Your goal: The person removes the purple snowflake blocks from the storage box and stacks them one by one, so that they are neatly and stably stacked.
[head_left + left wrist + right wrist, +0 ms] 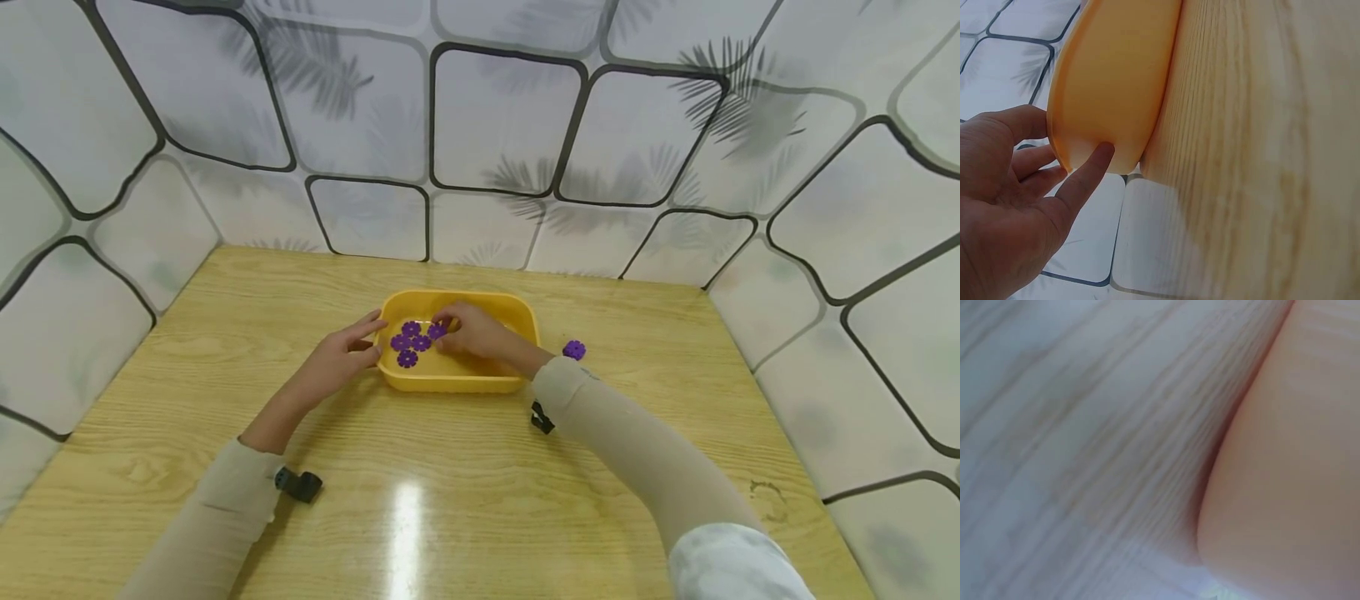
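A yellow plastic basin [450, 382] stands on the table with several purple flower-shaped discs [407, 358] lying in its left half. At its left end my left hand [337, 362] holds the rim. Seen from the left wrist, one fingertip presses the outer wall while other fingers of the left hand [1016, 181] lie at the rim. My right hand [480, 335] reaches down into the basin. Its thumb and fingers pinch a purple flower-shaped disc [437, 331] beside the others. The right wrist view shows only the basin's outer wall [1285, 462], blurred; the right hand is out of it.
To the right of the basin a cluster of purple discs [574, 349] sits on the wooden table [465, 483]. Patterned white walls [502, 125] enclose the table at the back and both sides. Light glares off the table in front.
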`<state>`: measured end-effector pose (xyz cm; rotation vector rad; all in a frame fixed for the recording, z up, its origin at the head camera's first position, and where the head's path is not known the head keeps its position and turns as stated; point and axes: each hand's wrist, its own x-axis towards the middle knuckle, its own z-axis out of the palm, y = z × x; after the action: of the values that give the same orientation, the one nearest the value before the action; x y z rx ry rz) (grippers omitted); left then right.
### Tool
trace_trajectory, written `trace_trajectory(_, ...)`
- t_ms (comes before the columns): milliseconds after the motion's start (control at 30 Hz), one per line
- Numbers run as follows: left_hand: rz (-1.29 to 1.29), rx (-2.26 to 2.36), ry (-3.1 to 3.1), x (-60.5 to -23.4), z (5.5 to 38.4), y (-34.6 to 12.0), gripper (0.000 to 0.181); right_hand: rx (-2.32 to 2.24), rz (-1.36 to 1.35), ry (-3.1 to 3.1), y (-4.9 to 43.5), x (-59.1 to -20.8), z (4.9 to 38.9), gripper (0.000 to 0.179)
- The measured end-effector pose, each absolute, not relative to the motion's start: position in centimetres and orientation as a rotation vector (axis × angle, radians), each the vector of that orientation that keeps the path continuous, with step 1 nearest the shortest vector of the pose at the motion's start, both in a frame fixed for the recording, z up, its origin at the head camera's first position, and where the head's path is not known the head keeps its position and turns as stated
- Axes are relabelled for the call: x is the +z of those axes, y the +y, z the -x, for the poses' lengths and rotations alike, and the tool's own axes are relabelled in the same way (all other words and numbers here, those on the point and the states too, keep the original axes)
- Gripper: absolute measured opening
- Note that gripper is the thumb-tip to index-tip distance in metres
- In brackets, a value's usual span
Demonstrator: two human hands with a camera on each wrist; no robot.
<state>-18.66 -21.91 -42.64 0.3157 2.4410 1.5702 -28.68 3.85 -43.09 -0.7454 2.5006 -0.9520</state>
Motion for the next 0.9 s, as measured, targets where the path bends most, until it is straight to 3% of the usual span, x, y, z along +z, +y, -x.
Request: trace_trajectory(900, -0.314, 1.57, 2.446, -42.7, 18.6, -21.9, 0.057, -1.122, 0.841, 2.47, 6.8, -39.8, 26.1, 0.039)
